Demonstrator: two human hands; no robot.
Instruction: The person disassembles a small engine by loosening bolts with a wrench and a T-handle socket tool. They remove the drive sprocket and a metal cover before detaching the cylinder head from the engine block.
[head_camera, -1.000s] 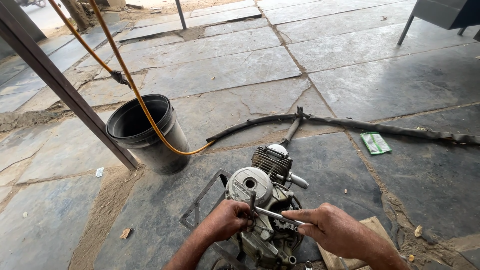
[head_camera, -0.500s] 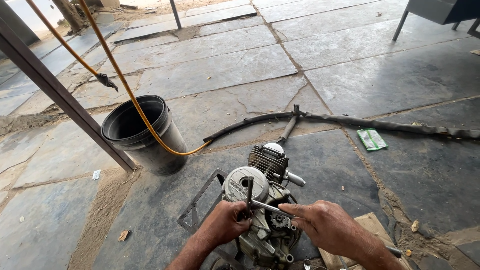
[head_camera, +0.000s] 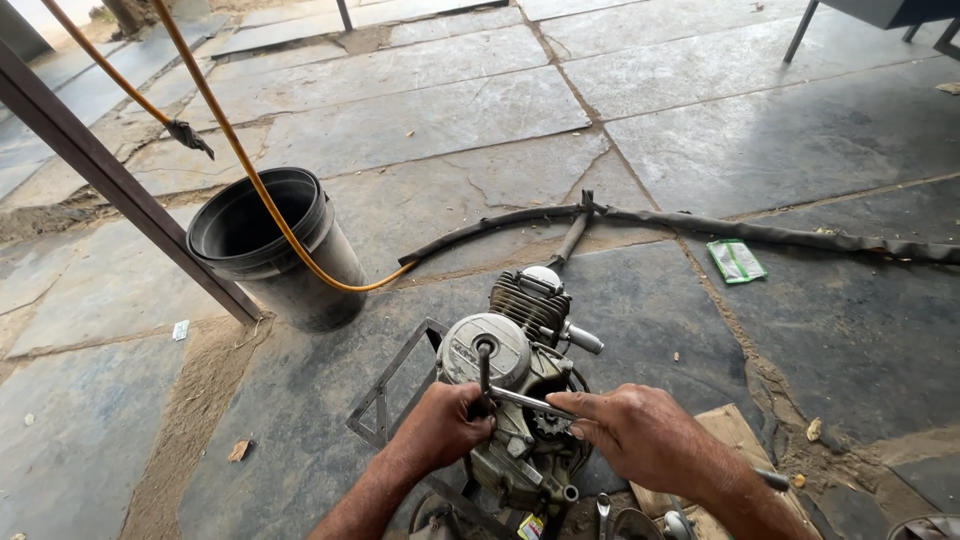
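Engine (head_camera: 520, 400) sits on the stone floor between my knees, its round side cover facing up, cooling fins pointing away toward the black bucket (head_camera: 275, 245) with the yellow hose (head_camera: 250, 170) running into it. My left hand (head_camera: 445, 425) is closed around the upright shaft of the metal wrench (head_camera: 500, 385) seated on the cover, while my right hand (head_camera: 640, 435) lies along its long bar, fingers extended and pressing on it. I judge the turn goes best if I keep the socket square on the bolt, push down with the left, and pull the bar smoothly so nothing slips.
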